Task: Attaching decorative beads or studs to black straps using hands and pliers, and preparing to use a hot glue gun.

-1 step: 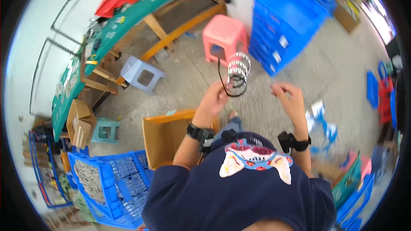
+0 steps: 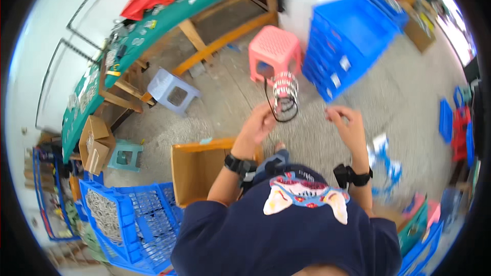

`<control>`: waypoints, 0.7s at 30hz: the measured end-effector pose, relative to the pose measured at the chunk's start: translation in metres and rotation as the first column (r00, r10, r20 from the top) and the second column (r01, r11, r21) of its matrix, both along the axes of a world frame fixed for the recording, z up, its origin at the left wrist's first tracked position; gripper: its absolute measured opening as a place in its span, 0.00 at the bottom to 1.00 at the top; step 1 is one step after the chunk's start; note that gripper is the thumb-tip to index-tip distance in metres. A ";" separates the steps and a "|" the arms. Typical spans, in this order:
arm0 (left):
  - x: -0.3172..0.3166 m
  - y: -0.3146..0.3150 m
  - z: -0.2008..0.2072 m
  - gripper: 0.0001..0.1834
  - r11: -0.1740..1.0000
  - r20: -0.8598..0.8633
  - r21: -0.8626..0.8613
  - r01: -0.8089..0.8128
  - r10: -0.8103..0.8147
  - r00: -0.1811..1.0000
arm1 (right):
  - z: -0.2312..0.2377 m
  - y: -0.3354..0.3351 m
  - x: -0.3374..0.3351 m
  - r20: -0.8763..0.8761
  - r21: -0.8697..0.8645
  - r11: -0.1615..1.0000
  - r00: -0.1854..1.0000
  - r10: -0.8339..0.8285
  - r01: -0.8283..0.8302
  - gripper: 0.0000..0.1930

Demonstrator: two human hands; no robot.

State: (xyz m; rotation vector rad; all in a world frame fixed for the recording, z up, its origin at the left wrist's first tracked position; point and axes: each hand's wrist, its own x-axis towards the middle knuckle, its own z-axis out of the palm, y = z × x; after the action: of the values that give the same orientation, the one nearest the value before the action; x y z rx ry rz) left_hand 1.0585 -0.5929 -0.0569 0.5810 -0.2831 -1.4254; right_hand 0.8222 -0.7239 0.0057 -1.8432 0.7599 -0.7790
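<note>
My left hand is raised in front of me and grips a loop of black cable. On that loop hangs a small cylindrical bundle with red and white bands. My right hand is held up at the same height, a little apart to the right, with its fingers curled and the tips pinched together. Whether anything thin lies between those fingertips is too small to make out. Both wrists carry black bands. My dark blue shirt fills the lower middle of the view.
A pink stool and a stack of blue crates stand beyond my hands. An open cardboard box sits by my left arm, a blue crate of metal parts beside it. A long green table, a grey stool and a teal stool lie to the left.
</note>
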 end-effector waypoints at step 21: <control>0.415 -0.116 -0.005 0.12 0.401 0.502 0.212 -0.891 0.738 0.451 | -0.061 -0.324 0.539 -0.245 0.114 0.858 0.823 0.513 -0.501 0.12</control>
State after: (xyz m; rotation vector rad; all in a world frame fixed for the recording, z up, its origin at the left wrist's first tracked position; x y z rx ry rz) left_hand 1.4731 -0.7086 -0.0617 1.1677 0.1168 -0.3411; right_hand 1.3611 -1.0482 -0.0554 -2.0060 0.4042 -0.1651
